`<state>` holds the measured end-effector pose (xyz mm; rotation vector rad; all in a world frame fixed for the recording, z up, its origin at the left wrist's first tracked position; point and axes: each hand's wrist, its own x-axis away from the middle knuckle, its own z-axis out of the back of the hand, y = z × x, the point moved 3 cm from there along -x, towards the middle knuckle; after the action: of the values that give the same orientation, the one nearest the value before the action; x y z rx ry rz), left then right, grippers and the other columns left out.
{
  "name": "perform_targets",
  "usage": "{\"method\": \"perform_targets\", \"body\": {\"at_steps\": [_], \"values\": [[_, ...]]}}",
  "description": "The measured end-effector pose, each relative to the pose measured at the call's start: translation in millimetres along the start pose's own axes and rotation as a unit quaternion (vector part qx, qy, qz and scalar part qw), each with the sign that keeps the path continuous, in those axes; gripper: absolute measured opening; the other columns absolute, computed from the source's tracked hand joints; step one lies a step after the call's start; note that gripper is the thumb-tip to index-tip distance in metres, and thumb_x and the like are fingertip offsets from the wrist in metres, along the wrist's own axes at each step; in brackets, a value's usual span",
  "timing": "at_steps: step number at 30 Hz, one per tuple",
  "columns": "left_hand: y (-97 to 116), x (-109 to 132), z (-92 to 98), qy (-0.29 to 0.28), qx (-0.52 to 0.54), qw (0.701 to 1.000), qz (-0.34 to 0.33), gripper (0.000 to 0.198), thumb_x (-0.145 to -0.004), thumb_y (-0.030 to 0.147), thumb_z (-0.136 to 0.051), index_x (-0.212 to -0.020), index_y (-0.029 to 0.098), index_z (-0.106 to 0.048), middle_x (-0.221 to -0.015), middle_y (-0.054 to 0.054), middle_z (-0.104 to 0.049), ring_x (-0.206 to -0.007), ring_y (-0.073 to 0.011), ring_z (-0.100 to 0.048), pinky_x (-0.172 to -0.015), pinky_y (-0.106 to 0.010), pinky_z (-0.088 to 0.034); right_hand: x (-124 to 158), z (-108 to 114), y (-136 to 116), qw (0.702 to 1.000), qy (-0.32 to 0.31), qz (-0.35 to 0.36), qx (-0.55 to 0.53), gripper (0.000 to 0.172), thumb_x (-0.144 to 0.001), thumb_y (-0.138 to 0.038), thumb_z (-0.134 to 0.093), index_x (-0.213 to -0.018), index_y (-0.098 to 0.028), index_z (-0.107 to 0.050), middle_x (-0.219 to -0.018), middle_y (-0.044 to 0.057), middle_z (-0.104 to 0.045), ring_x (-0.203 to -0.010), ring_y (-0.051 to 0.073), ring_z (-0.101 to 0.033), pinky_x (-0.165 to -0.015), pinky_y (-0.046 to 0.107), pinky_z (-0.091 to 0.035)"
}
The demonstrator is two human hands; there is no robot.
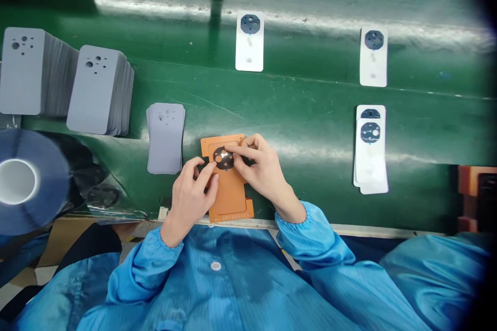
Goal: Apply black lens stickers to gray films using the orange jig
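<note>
An orange fixture plate (229,193) lies in front of me near the bench edge, with a shallow phone-shaped recess. At its upper end sits a glossy black disc with several holes (223,158). My right hand (262,168) has its index finger and thumb at the disc's upper and right edge, gripping it there. From the other side, my left hand (192,193) reaches in with curved fingers; its index fingertip touches the disc's left edge while the thumb stays apart. Left of the plate is a small stack of grey phone-shaped sheets (166,139) with holes.
Two tall stacks of grey sheets (93,90) stand at the left, behind a large film roll (58,181). White cards with dark discs (249,51) lie on the green surface (303,113), several overlapping in a pile (370,160) at right. Another blue sleeve (438,274) shows lower right.
</note>
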<state>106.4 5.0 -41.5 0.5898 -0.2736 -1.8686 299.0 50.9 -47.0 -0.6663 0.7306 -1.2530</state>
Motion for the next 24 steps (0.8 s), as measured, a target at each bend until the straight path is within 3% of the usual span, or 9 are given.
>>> {"method": "perform_targets", "body": {"at_steps": [5, 8, 12, 16, 24], "values": [[1, -3, 1.7, -0.007, -0.014, 1.0, -0.015, 0.026, -0.099, 0.022, -0.061, -0.123, 0.017, -0.067, -0.119, -0.015, -0.064, -0.084, -0.0191, -0.064, -0.072, -0.033, -0.057, 0, 1, -3, 0.998, -0.027, 0.001, 0.062, 0.031, -0.098, -0.019, -0.058, -0.117, -0.025, -0.082, -0.096, 0.007, -0.055, -0.084, 0.019, -0.058, -0.073, 0.035, -0.053], [1, -4, 3.2, 0.007, -0.026, 0.998, -0.058, 0.028, -0.098, 0.02, -0.062, -0.125, 0.016, -0.068, -0.132, -0.018, -0.066, -0.089, -0.0229, -0.067, -0.078, -0.038, -0.058, -1, 3, -6, 0.993, -0.049, -0.005, 0.109, 0.031, -0.1, -0.021, -0.058, -0.12, -0.026, -0.081, -0.096, 0.007, -0.054, -0.079, 0.018, -0.055, -0.069, 0.034, -0.05], [-5, -5, 5.0, -0.054, -0.034, 0.99, -0.124, 0.034, -0.1, 0.02, -0.057, -0.132, 0.018, -0.067, -0.144, -0.015, -0.067, -0.092, -0.026, -0.068, -0.077, -0.041, -0.056, -2, 5, -8, 0.988, -0.066, -0.007, 0.141, 0.033, -0.102, -0.023, -0.057, -0.124, -0.029, -0.08, -0.096, 0.007, -0.053, -0.077, 0.018, -0.053, -0.068, 0.033, -0.048], [-12, -7, 10.9, -0.109, -0.047, 0.984, -0.132, 0.037, -0.102, 0.026, -0.053, -0.135, 0.02, -0.068, -0.145, -0.013, -0.067, -0.09, -0.0261, -0.068, -0.072, -0.041, -0.051, -2, 7, -8, 0.989, -0.068, -0.011, 0.132, 0.032, -0.101, -0.024, -0.057, -0.123, -0.029, -0.081, -0.096, 0.007, -0.054, -0.077, 0.018, -0.052, -0.068, 0.033, -0.047], [-8, -6, 16.1, -0.128, -0.066, 0.98, -0.135, 0.041, -0.104, 0.027, -0.052, -0.143, 0.02, -0.064, -0.148, -0.013, -0.064, -0.091, -0.0267, -0.067, -0.071, -0.041, -0.048, -2, 10, -7, 0.984, -0.097, 0.018, 0.151, 0.035, -0.105, -0.026, -0.053, -0.128, -0.028, -0.079, -0.098, 0.008, -0.053, -0.078, 0.019, -0.051, -0.068, 0.034, -0.044]]}}
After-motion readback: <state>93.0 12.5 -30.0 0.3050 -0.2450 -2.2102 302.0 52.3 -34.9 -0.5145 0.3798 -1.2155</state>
